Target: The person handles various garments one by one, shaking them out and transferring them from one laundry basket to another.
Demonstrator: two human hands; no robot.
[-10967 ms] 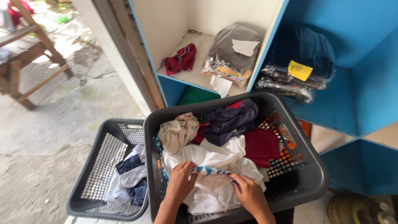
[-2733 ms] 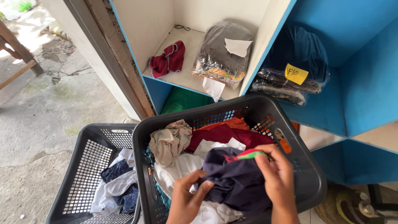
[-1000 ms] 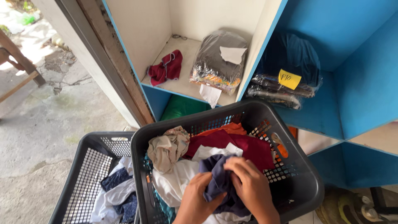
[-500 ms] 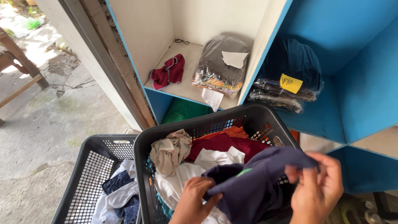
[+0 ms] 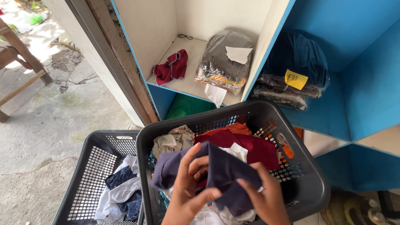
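Both my hands hold a dark purple garment [image 5: 225, 173] above a black laundry basket [image 5: 308, 183] full of clothes. My left hand [image 5: 189, 193] grips the garment's left side with thumb and fingers around the cloth. My right hand [image 5: 264, 196] holds its right side from below. Under the garment lie a maroon cloth [image 5: 258, 148], a white cloth [image 5: 235, 151], an orange cloth [image 5: 227, 128] and a beige crumpled cloth [image 5: 171, 141].
A second black basket [image 5: 89, 166] with white and dark blue clothes stands at the lower left. Blue-edged shelves hold a red cloth [image 5: 171, 66], a bagged clothes bundle [image 5: 223, 60] and a dark bagged bundle with a yellow tag [image 5: 296, 79]. Concrete floor [image 5: 41, 121] lies left.
My right hand, which had pulled the purple garment out wide to the right, has come back in beside my left hand. The garment is now bunched together between both hands.
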